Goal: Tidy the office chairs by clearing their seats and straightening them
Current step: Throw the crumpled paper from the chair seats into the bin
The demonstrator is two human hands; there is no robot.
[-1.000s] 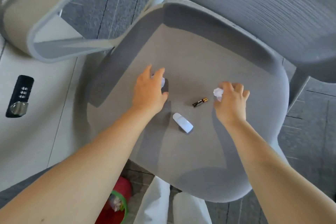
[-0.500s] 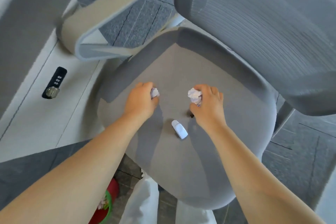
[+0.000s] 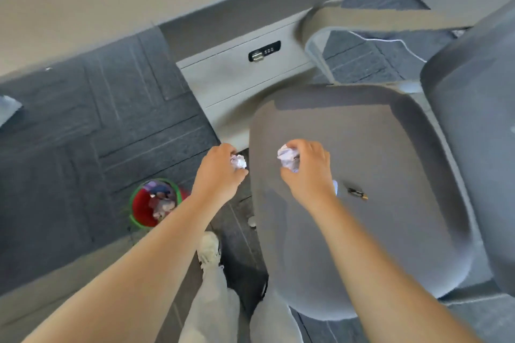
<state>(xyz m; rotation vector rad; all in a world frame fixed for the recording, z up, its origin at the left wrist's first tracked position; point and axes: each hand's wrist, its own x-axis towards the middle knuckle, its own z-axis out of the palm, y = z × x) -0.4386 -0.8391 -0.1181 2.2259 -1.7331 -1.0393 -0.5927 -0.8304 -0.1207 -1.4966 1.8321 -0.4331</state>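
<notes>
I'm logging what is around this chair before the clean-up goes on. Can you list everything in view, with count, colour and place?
Grey fabric office chair seat: one, grey, right of centre.
Grey chair backrest: one, grey, far right.
Beige chair armrest: one, beige, upper right.
Small dark battery: one, black with gold end, on the seat.
Small white object: one, white, on the seat, mostly hidden behind the right hand.
Crumpled paper balls: two, white, one in each hand.
Red bin with green rim: one, on the carpet at left, holding rubbish.
Light grey cabinet with a black lock: one, behind the seat.
White cable: one, on the carpet, upper right.
Hands: left hand beside the seat's edge, right hand over the seat.
Pale trousers, white shoe: bottom centre.
</notes>
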